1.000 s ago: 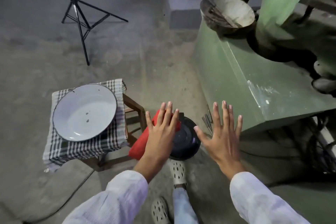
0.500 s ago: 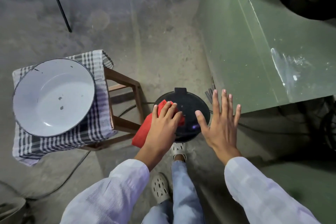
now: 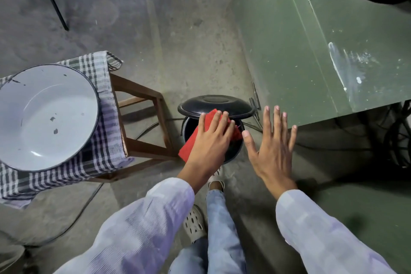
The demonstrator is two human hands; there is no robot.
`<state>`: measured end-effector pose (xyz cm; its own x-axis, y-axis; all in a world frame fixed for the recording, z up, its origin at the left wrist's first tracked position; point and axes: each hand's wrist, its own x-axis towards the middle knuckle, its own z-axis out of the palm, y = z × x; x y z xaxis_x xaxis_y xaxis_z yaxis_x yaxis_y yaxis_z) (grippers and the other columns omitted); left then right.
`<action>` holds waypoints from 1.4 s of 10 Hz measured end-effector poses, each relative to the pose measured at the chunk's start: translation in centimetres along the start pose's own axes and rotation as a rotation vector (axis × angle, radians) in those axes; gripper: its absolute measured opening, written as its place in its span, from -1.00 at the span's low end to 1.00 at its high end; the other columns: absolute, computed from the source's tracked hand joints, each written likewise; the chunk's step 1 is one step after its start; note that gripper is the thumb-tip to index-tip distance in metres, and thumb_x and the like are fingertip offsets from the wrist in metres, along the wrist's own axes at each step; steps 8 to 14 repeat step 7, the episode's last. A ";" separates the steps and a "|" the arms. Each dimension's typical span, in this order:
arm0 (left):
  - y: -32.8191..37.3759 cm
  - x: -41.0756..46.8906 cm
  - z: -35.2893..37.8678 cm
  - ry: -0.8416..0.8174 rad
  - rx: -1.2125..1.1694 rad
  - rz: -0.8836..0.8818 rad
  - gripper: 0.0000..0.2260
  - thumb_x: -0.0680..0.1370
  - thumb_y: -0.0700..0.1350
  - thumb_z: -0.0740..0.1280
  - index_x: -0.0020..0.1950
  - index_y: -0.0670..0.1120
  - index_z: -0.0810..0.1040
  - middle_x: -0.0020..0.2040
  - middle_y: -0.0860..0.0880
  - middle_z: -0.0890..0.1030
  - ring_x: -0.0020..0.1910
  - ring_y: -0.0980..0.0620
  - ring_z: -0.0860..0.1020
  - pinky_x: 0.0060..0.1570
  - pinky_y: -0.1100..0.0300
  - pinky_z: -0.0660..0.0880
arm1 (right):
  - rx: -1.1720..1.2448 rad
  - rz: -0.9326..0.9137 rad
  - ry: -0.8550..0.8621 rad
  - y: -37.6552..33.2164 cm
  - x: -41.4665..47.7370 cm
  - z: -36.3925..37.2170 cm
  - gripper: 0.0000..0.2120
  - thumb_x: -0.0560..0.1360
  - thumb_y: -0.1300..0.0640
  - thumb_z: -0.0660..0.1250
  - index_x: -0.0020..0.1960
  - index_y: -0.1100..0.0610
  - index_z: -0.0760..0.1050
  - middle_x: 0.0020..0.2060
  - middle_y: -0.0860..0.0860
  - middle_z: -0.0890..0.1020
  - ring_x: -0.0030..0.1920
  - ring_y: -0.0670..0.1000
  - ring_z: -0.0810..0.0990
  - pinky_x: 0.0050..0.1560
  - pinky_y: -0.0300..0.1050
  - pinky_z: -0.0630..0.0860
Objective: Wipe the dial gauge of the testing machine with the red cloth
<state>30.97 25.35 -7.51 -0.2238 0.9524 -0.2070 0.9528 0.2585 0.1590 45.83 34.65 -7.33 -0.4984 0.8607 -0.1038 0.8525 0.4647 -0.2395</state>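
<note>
The red cloth (image 3: pixel 188 146) lies under my left hand (image 3: pixel 211 140), whose fingers press flat on it and hold it over the mouth of a black pedal bin (image 3: pixel 236 153). The bin's lid (image 3: pixel 215 104) stands tilted up behind the cloth. My right hand (image 3: pixel 271 147) hovers just right of the bin, fingers spread, holding nothing. The green body of the testing machine (image 3: pixel 300 51) fills the upper right. No dial gauge shows in this view.
A wooden stool (image 3: pixel 142 93) at left carries a checked cloth (image 3: pixel 104 135) and a white enamel basin (image 3: pixel 44 118). My foot (image 3: pixel 216 179) is at the bin's base. A tripod leg (image 3: pixel 53 0) stands at the top left, a cable (image 3: pixel 73 222) crosses the concrete floor.
The view has tilted down toward the floor. The bin's lid has swung up from flat to open. My left hand has carried the red cloth over the opening.
</note>
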 end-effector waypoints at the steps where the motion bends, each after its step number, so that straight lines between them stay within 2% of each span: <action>1: -0.3 0.8 0.0 0.041 0.032 -0.016 -0.33 0.59 0.01 0.28 0.67 -0.14 0.23 0.70 -0.21 0.17 0.70 -0.19 0.10 0.63 -0.37 0.00 | -0.011 0.011 -0.028 0.8 -0.2 0.2 -0.15 0.62 -0.43 -0.06 0.76 0.01 -0.05 0.76 0.10 0.03 0.76 0.16 -0.03 0.72 0.30 -0.14; 4: -1.5 0.4 -2.7 0.139 0.034 -0.076 -0.29 0.60 0.19 0.24 0.67 -0.12 0.23 0.69 -0.21 0.19 0.69 -0.20 0.15 0.60 -0.39 0.07 | -0.017 -0.003 0.015 0.8 -0.5 -2.0 -0.09 0.58 -0.49 -0.04 0.76 0.00 -0.06 0.76 0.10 0.00 0.76 0.17 -0.03 0.73 0.34 -0.12; 6: 0.0 0.0 -8.6 0.264 -0.009 -0.052 -0.27 0.60 0.27 0.21 0.70 -0.02 0.16 0.71 -0.16 0.16 0.69 -0.21 0.15 0.60 -0.41 0.06 | -0.022 0.010 0.105 0.8 -2.3 -7.4 -0.08 0.59 -0.48 0.01 0.76 0.02 -0.08 0.77 0.10 -0.03 0.76 0.17 -0.06 0.73 0.33 -0.13; 7: 3.1 -0.7 -15.3 0.371 -0.009 0.024 -0.27 0.59 0.28 0.18 0.71 0.03 0.14 0.72 -0.14 0.14 0.69 -0.22 0.14 0.60 -0.39 0.02 | -0.031 0.030 0.273 1.1 -3.5 -14.5 -0.06 0.58 -0.49 0.02 0.76 0.04 -0.08 0.76 0.11 -0.03 0.76 0.17 -0.06 0.73 0.33 -0.12; 14: 3.1 -0.7 -15.3 0.371 -0.009 0.024 -0.27 0.59 0.28 0.18 0.71 0.03 0.14 0.72 -0.14 0.14 0.69 -0.22 0.14 0.60 -0.39 0.02 | -0.031 0.030 0.273 1.1 -3.5 -14.5 -0.06 0.58 -0.49 0.02 0.76 0.04 -0.08 0.76 0.11 -0.03 0.76 0.17 -0.06 0.73 0.33 -0.12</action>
